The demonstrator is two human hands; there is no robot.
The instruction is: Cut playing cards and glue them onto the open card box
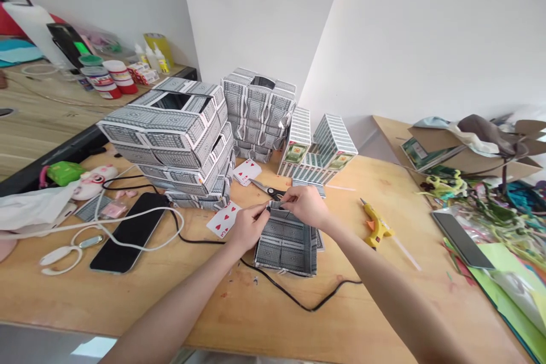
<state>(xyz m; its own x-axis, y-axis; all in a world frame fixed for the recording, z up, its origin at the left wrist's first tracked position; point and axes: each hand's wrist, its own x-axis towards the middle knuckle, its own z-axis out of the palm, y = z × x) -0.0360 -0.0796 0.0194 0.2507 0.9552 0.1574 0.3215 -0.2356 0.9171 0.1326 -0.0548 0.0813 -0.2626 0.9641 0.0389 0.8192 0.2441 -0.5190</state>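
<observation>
An open box made of grey-patterned playing cards (284, 244) lies on the wooden table (205, 296). At its far left corner my left hand (251, 226) pinches the card edge between thumb and fingers. Beside it, my right hand (306, 205) grips the far edge of the same box, its fingers closed. Black-handled scissors (273, 192) lie just beyond my hands. Two face-up heart cards (224, 219) (246, 172) rest to the left of the box and scissors. More cards stick out under the box's right side, partly hidden.
Stacked card boxes (166, 131) stand at left, with another stack (259, 108) behind. Card-box packs (318, 148) stand at the back. A yellow glue gun (375, 224) lies right; a phone (128, 233) and cables lie left. A black cord crosses in front.
</observation>
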